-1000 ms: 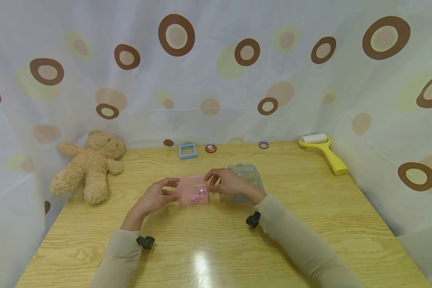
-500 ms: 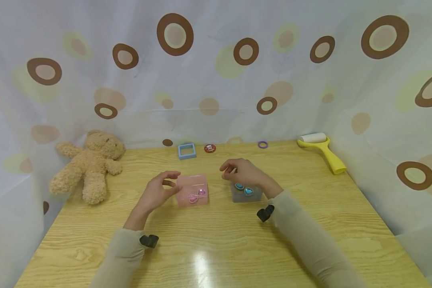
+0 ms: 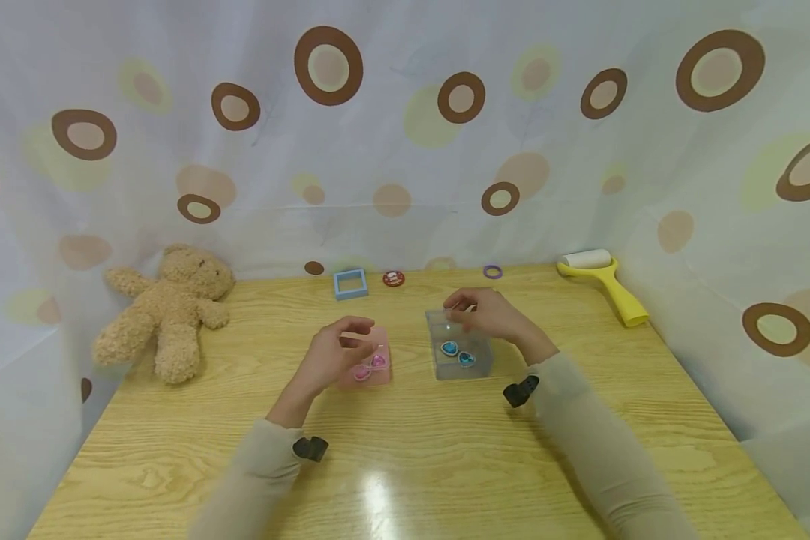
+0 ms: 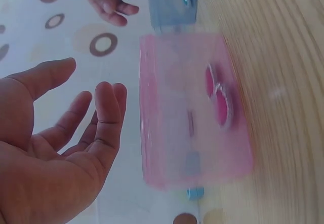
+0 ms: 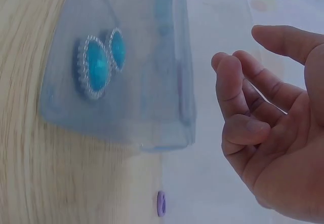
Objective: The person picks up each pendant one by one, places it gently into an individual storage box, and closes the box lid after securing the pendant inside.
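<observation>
A clear pink box with two pink gems on its front stands upright on the table in the left wrist view. My left hand hovers at its upper left, covering part of it in the head view, its fingers loosely bent around nothing. To the right stands a clear grey-blue box bearing two blue gems with white beaded rims. Over its upper right part in the head view is my right hand. Its relaxed fingers hold nothing, and the right wrist view shows a gap between them and the box.
Behind the boxes lie a light-blue square frame, a red round badge and a purple ring. A teddy bear lies at the left, and a yellow-handled lint roller at the right edge. A patterned curtain surrounds the wooden table.
My right hand has left the pink box and moved right to the grey-blue box, whose blue gems now show. My left hand has shifted right across the pink box, its fingers no longer at its side.
</observation>
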`<state>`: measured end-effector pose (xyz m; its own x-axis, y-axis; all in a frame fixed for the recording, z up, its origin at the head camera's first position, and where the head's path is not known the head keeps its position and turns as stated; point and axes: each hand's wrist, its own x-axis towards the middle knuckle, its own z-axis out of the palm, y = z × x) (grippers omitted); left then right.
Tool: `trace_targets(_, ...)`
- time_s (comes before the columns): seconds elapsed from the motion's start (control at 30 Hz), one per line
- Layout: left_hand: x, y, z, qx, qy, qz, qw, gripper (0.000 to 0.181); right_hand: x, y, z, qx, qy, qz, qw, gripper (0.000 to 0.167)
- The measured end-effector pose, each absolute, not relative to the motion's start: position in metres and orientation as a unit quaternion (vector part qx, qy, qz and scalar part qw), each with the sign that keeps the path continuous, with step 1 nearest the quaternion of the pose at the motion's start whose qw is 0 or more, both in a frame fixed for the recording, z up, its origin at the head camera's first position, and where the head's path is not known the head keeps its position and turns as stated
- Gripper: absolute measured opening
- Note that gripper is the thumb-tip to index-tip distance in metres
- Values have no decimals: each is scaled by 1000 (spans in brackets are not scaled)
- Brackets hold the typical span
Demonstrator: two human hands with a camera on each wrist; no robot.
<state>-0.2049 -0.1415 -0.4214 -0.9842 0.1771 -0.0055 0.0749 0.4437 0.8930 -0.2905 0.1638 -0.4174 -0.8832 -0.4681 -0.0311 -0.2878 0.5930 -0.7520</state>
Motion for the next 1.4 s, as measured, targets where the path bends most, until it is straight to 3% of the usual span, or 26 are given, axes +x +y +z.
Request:
trace_targets(0.8, -210, -66, -434, 123, 848, 510, 77, 38, -312, 203, -438, -141, 898, -402, 108, 36)
trace_targets(1.03, -211, -55, -437, 118, 852, 504, 78, 39, -316, 209, -445, -120, 899, -402, 127, 40)
trace_targets(1.4, -214, -46, -441, 125, 877, 460, 64, 38, -323, 210, -444, -105, 900, -393, 159, 33)
